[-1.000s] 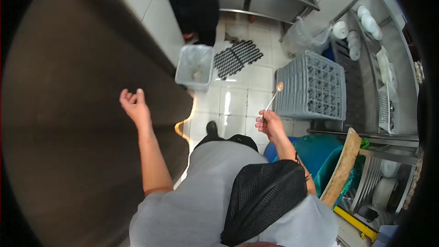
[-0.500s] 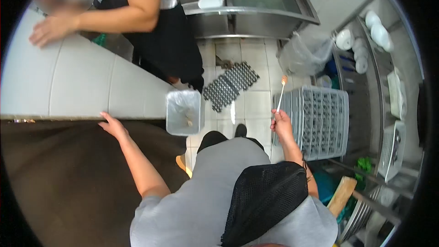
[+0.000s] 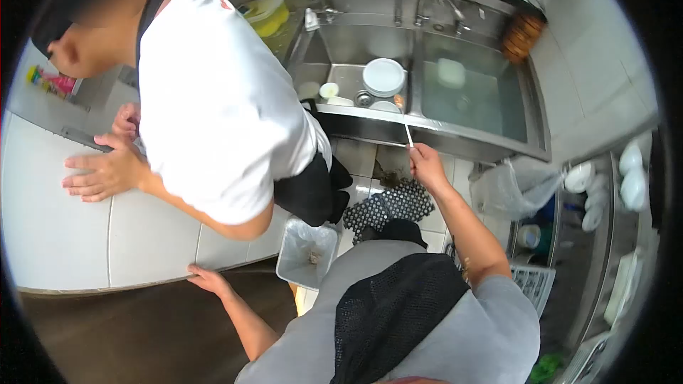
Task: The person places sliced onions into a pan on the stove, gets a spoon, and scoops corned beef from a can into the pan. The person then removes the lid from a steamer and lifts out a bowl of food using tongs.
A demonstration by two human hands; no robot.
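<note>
My right hand [image 3: 427, 166] is closed around the end of a thin white spoon [image 3: 408, 132]. Orange food residue shows on the spoon's bowl, which points away from me over the sink's front rim. Behind it, the left sink basin [image 3: 359, 41] holds a stack of white plates [image 3: 384, 77] and a small white cup [image 3: 329, 90]. My left hand [image 3: 208, 279] rests at the edge of the white tiled counter [image 3: 156, 242], its fingers stretched out and holding nothing.
A co-worker in a white shirt [image 3: 213, 114] leans over the counter at left. Water stands in the right basin [image 3: 473, 92]. A lined bin [image 3: 307, 252] and a black perforated mat [image 3: 388, 206] are on the floor. Shelves with white dishes [image 3: 580, 178] line the right.
I have come closer to the sink, and the spoon has moved forward to its rim. My left hand stays along the counter edge. The co-worker now bends over the counter.
</note>
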